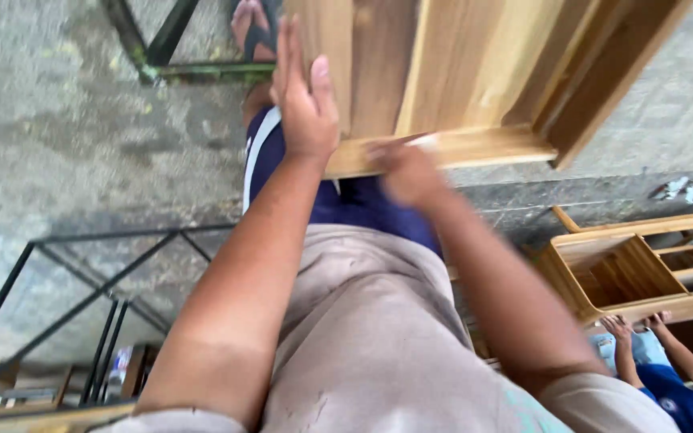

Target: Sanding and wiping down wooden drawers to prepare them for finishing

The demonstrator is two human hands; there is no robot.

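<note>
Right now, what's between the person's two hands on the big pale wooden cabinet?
In the head view, only a stretch of the pale wooden cabinet lies between the left hand, flat against it, and the blurred right hand at its lower rail.

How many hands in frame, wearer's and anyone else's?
4. Wearer's left hand lies flat on the wooden cabinet; right hand, blurred, is at its lower edge. Another person's two hands touch the wooden unit at lower right.

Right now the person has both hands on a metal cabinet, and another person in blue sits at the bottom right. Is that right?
Not quite. In the head view the left hand and right hand are on a wooden cabinet, not metal. The person in blue is at the bottom right.
</note>
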